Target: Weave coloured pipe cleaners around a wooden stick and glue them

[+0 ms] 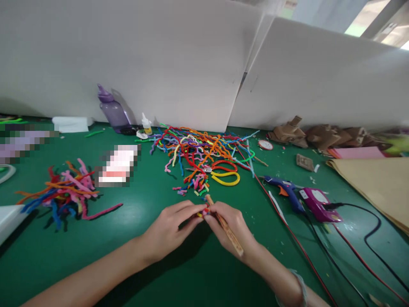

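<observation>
Just in front of me, my left hand (175, 226) pinches a small bundle of coloured pipe cleaner pieces (205, 211) between thumb and fingers. My right hand (234, 224) meets it from the other side, its fingertips closed on the same bundle. A flat wooden stick (226, 227) slants across the right hand, held in its grip. Part of the bundle is hidden by the fingertips. Beyond the hands lie short cut pipe cleaner pieces (196, 183) and scissors (226, 174) with one red and one yellow handle loop.
A tangled heap of long pipe cleaners (191, 145) spreads behind the scissors. Another pile (68, 189) lies left. A blue glue gun (287, 192), purple box (319, 204) and cables are right. A purple bottle (113, 111) and small glue bottle (146, 125) stand by the white partition (128, 55).
</observation>
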A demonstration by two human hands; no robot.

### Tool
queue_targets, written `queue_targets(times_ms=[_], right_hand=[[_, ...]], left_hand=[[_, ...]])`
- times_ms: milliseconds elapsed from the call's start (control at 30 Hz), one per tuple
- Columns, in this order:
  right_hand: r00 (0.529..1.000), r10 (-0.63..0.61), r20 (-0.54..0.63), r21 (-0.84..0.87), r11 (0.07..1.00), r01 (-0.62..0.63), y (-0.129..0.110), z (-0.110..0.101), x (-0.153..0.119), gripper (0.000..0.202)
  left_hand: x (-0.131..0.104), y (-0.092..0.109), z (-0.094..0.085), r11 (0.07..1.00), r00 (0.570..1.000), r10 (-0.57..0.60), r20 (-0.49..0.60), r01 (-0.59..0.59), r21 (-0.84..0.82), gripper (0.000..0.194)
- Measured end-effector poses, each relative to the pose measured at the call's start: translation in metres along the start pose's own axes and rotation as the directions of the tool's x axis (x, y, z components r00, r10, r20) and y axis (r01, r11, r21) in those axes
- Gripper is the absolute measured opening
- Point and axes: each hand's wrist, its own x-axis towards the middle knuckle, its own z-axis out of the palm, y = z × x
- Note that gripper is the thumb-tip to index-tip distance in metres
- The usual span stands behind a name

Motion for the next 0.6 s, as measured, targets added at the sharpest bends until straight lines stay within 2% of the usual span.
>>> queue_targets(times_ms=[133,233,400,600], right_hand=[[0.990,-0.119,0.078,-0.315,0.939,0.138,0.0025,-0.0074,0.0042,0.011],[0.974,-0.178,0.141,-0.446,0.867,0.222,0.0011,-0.0069,0.0014,0.017],[0.967,-0.231,0.113,-0.399,0.880,0.257,0.0008,-0.0018,-0.0039,0.024],[0.960,-0.271,0.075,-0.318,0.905,0.281,0.0022,-0.0017,-0.0049,0.023]], left_hand=[[0.0013,-0.0001,-0.0026,0.990,0.999,0.021,0.048,-0.027,0.139,0.021],[0.0012,0.0021,-0.0017,0.984,0.998,0.046,0.046,-0.053,0.170,0.014],[-0.0033,0.0026,0.0005,0.970,0.988,0.153,-0.013,-0.148,0.194,0.015],[-0.0074,-0.0009,0.0001,0.973,0.984,0.170,-0.047,-0.160,0.165,0.030]])
